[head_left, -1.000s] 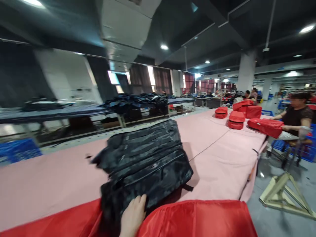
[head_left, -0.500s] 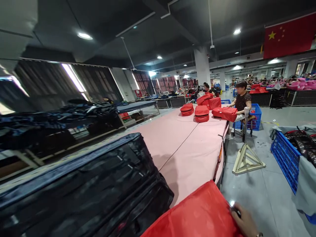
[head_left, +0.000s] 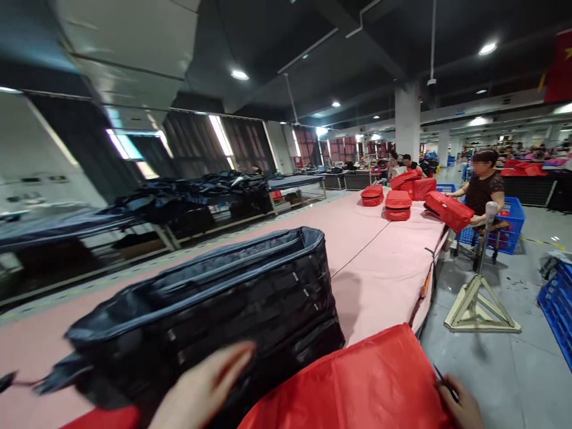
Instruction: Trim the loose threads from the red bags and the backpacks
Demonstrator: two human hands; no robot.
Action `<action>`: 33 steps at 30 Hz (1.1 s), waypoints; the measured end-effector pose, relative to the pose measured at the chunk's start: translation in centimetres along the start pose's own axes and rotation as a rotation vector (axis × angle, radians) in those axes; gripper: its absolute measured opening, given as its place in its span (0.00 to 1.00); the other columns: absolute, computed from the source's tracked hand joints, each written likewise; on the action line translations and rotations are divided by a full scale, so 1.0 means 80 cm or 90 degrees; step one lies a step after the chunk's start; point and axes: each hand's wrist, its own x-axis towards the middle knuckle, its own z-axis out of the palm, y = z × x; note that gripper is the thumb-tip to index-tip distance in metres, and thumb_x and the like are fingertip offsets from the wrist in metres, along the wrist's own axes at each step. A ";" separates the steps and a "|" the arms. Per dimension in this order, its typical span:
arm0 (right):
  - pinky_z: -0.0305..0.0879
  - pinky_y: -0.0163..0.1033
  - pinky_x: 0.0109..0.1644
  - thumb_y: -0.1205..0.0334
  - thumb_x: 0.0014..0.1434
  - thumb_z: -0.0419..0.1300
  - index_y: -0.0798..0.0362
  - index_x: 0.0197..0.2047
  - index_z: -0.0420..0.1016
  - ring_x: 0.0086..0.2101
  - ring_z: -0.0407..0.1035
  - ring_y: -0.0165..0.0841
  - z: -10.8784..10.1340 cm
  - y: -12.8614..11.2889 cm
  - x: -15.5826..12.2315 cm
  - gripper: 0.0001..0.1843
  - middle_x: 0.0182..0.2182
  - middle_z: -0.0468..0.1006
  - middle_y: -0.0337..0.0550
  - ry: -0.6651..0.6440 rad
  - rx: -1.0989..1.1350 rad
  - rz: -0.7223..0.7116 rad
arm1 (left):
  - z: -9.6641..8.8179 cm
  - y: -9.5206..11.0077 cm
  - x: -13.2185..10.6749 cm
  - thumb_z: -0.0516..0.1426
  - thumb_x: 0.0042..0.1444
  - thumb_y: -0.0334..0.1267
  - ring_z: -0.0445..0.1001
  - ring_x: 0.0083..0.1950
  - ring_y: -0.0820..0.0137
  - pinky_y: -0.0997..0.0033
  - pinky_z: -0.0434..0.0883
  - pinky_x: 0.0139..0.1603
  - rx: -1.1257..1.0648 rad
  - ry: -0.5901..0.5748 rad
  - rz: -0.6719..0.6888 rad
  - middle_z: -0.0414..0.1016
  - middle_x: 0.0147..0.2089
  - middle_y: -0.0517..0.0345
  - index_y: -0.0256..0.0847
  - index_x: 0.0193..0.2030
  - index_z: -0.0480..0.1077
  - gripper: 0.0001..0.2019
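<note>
And here we are at the near end of the long table covered in pale pink cloth (head_left: 375,271), where the step in hand looks like sorting out two pieces at close quarters. The big black camouflage-patterned fabric bag (head_left: 254,307) stands on the cloth, mouth up and gaping. The left hand (head_left: 203,384) is right in front of it, fingers partly bent but blurred; whether they grip anything, I cannot tell.

Over to the right hand (head_left: 460,402): fingers curled around a thin dark pointed tool (head_left: 447,384), just at the edge of the shiny red fabric piece (head_left: 357,387), which lies in front of the black bag. The next move, I'd judge, calls for a sure hold with the left, and for keeping that point clear of the red cloth.

Now the containers! Inside the black bag there's smooth grey-blue lining (head_left: 134,307); its bottom is hidden. Farther up the table, boxy red zipped bags (head_left: 397,205) sit closed, contents out of sight, while a co-worker (head_left: 482,190) holds another tilted. Behind, a blue plastic lattice crate (head_left: 513,217) shows something red within; another blue crate (head_left: 556,307), cut off at the right, has greyish material at its top.
</note>
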 end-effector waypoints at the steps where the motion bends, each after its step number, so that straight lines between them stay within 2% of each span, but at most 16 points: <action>1: 0.66 0.33 0.31 0.32 0.44 0.54 0.53 0.22 0.72 0.27 0.69 0.35 -0.004 0.000 0.002 0.29 0.22 0.75 0.42 -0.020 0.000 0.004 | -0.031 0.009 0.020 0.47 0.56 0.51 0.73 0.49 0.64 0.65 0.69 0.54 0.049 0.137 0.027 0.76 0.48 0.56 0.44 0.46 0.72 0.20; 2: 0.66 0.32 0.32 0.31 0.43 0.54 0.53 0.23 0.73 0.28 0.69 0.35 -0.008 -0.001 0.003 0.30 0.23 0.76 0.42 -0.039 -0.002 0.006 | -0.058 0.017 0.040 0.45 0.57 0.53 0.71 0.53 0.60 0.60 0.66 0.57 0.118 0.264 0.049 0.73 0.51 0.49 0.39 0.49 0.70 0.24; 3: 0.67 0.32 0.34 0.31 0.43 0.53 0.53 0.24 0.73 0.29 0.70 0.35 -0.011 -0.002 0.004 0.30 0.25 0.76 0.42 -0.053 -0.005 0.006 | -0.080 0.021 0.057 0.44 0.58 0.54 0.66 0.58 0.56 0.53 0.63 0.58 0.209 0.350 0.021 0.69 0.56 0.44 0.36 0.53 0.66 0.27; 4: 0.67 0.32 0.35 0.31 0.44 0.53 0.53 0.25 0.73 0.30 0.70 0.35 -0.013 -0.003 0.004 0.31 0.26 0.77 0.43 -0.060 -0.008 0.006 | -0.095 0.023 0.071 0.42 0.59 0.54 0.66 0.57 0.52 0.48 0.63 0.56 0.285 0.366 -0.017 0.70 0.54 0.42 0.34 0.56 0.64 0.29; 6: 0.66 0.31 0.35 0.29 0.44 0.52 0.53 0.24 0.72 0.30 0.70 0.35 -0.012 -0.003 0.003 0.32 0.26 0.76 0.43 -0.062 -0.011 0.008 | -0.103 0.022 0.082 0.41 0.60 0.56 0.73 0.44 0.54 0.53 0.69 0.44 0.366 0.270 -0.053 0.76 0.39 0.44 0.33 0.46 0.69 0.28; 8: 0.66 0.31 0.32 0.28 0.42 0.52 0.53 0.22 0.70 0.29 0.69 0.35 -0.008 -0.002 0.000 0.33 0.25 0.75 0.42 -0.046 -0.013 0.023 | -0.087 0.021 0.071 0.41 0.61 0.56 0.73 0.33 0.59 0.60 0.69 0.37 0.409 0.210 -0.042 0.74 0.27 0.50 0.37 0.32 0.70 0.26; 10: 0.65 0.31 0.31 0.27 0.42 0.52 0.52 0.22 0.70 0.29 0.69 0.35 -0.003 0.001 -0.002 0.32 0.24 0.75 0.42 -0.028 -0.010 0.035 | -0.062 0.022 0.043 0.42 0.62 0.53 0.71 0.31 0.61 0.61 0.67 0.38 0.433 0.270 -0.008 0.73 0.25 0.52 0.40 0.26 0.67 0.24; 11: 0.65 0.31 0.31 0.28 0.42 0.52 0.52 0.23 0.70 0.29 0.69 0.35 -0.001 0.002 -0.003 0.32 0.25 0.75 0.41 -0.020 -0.008 0.039 | -0.049 0.024 0.025 0.43 0.62 0.51 0.71 0.31 0.61 0.60 0.67 0.39 0.432 0.312 0.005 0.73 0.25 0.52 0.40 0.26 0.67 0.22; 13: 0.65 0.31 0.33 0.30 0.43 0.52 0.52 0.25 0.71 0.30 0.70 0.35 -0.001 0.005 -0.003 0.31 0.26 0.75 0.41 -0.011 -0.009 0.043 | -0.032 0.030 -0.012 0.43 0.62 0.48 0.71 0.32 0.61 0.59 0.66 0.42 0.414 0.346 0.011 0.74 0.27 0.53 0.40 0.30 0.68 0.19; 19: 0.67 0.33 0.35 0.31 0.41 0.54 0.53 0.29 0.74 0.32 0.71 0.37 -0.013 0.006 0.000 0.31 0.27 0.77 0.42 -0.065 -0.021 0.082 | -0.022 0.064 -0.099 0.46 0.59 0.44 0.72 0.38 0.61 0.57 0.63 0.51 0.277 0.327 -0.020 0.76 0.33 0.54 0.42 0.37 0.71 0.14; 24: 0.68 0.35 0.36 0.31 0.42 0.54 0.50 0.30 0.76 0.33 0.73 0.40 -0.019 -0.007 -0.006 0.30 0.28 0.78 0.42 -0.026 -0.015 0.068 | -0.006 0.085 -0.151 0.48 0.56 0.42 0.72 0.39 0.60 0.55 0.62 0.54 0.227 0.293 -0.046 0.77 0.35 0.54 0.44 0.39 0.73 0.13; 33: 0.69 0.36 0.34 0.30 0.36 0.58 0.53 0.29 0.78 0.35 0.73 0.42 -0.031 -0.026 -0.006 0.33 0.29 0.79 0.45 -0.038 0.002 0.071 | 0.035 0.117 -0.219 0.49 0.56 0.40 0.73 0.43 0.59 0.52 0.61 0.58 0.204 0.263 -0.066 0.78 0.41 0.54 0.46 0.43 0.73 0.14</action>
